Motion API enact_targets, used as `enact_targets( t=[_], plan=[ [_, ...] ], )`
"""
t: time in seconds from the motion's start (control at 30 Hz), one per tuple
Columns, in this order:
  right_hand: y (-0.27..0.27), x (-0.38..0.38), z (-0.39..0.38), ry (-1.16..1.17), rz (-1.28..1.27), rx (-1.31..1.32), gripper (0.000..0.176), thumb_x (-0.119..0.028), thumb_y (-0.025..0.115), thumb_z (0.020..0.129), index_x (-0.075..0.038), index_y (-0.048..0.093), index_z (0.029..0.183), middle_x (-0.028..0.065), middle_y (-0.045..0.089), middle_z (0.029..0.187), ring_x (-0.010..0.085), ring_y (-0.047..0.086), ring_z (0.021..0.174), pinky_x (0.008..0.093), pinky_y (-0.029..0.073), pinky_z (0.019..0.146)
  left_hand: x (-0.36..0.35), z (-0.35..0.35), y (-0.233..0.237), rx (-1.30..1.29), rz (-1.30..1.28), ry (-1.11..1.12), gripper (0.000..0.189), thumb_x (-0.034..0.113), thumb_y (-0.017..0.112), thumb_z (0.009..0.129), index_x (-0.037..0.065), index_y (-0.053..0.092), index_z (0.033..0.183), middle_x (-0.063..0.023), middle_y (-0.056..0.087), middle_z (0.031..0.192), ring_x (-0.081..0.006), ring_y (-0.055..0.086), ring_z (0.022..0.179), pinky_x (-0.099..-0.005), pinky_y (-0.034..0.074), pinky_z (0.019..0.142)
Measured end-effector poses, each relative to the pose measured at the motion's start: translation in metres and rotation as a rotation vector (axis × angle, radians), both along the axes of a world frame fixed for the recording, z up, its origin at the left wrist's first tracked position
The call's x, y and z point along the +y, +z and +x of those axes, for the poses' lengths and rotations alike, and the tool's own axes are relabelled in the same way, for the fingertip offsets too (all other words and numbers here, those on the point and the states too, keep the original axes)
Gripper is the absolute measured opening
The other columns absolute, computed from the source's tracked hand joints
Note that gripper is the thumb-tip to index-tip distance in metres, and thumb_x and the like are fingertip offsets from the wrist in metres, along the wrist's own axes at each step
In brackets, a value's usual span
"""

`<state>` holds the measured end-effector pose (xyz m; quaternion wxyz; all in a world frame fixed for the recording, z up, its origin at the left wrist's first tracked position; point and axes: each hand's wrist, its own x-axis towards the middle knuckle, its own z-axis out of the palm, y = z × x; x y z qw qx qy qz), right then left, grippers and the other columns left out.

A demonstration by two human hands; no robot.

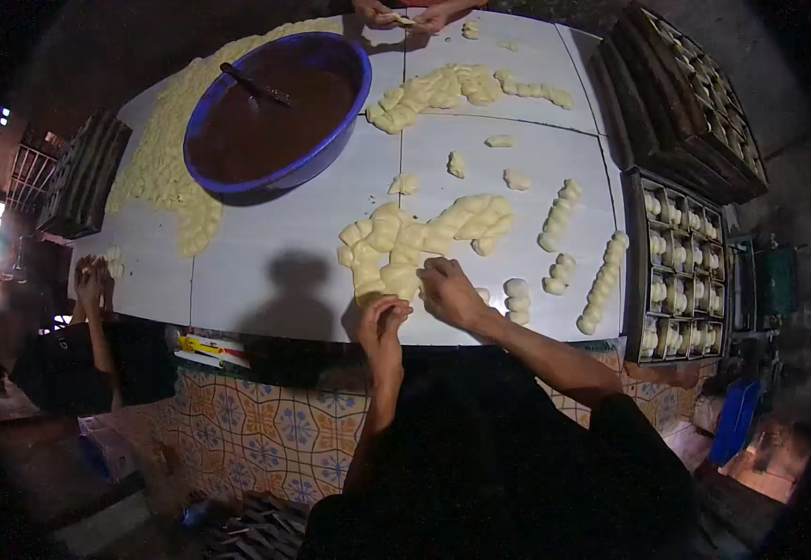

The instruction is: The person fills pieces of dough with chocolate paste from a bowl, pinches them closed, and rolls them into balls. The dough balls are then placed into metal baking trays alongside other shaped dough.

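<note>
Near the table's front edge, my left hand [384,322] is at the lower edge of a pile of pale dough pieces [387,238], its fingers bent together around a bit of dough. My right hand [449,291] lies just right of it, fingers curled down at the pile's lower right; what they hold, if anything, is hidden. Right of my hands are a short stack of dough balls [517,301] and longer rows of joined balls [601,285]. Small loose dough pieces [457,165] lie beyond the pile.
A blue basin [359,121] of brown filling with a utensil stands on the white table [265,271] at left, beside spread dough [158,140]. A divided tray [639,271] of dough and stacked trays [676,112] are at right. Other people's hands work at the far edge and far left.
</note>
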<state>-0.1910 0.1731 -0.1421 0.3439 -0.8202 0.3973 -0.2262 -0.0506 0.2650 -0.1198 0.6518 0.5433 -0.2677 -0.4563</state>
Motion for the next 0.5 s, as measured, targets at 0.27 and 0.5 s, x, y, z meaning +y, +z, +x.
enact_targets(
  t=[0.27,0.5],
  plan=[
    [0.117,0.02,-0.021,0.092,0.44,-0.463,0.035,-0.003,0.074,0.074,-0.005,0.067,0.108,0.0065,0.05,0.116,0.0194,0.056,0.1,0.0327,0.047,0.084,0.002,-0.002,0.04,0.244,-0.102,-0.154,0.036,0.014,0.045,0.098,-0.005,0.049,0.128,-0.0148,0.056,0.12,-0.0211,0.052,0.11,-0.0329,0.039,0.097],
    [0.104,0.004,-0.007,-0.141,0.286,-0.513,0.029,-0.021,0.058,0.089,-0.008,0.064,0.114,0.0098,0.051,0.12,0.0221,0.05,0.105,0.0339,0.042,0.088,-0.023,-0.022,0.047,-0.227,-0.186,-0.094,0.024,-0.001,0.055,0.088,-0.002,0.061,0.112,-0.0075,0.061,0.113,-0.0103,0.057,0.094,-0.0258,0.046,0.079]
  ],
)
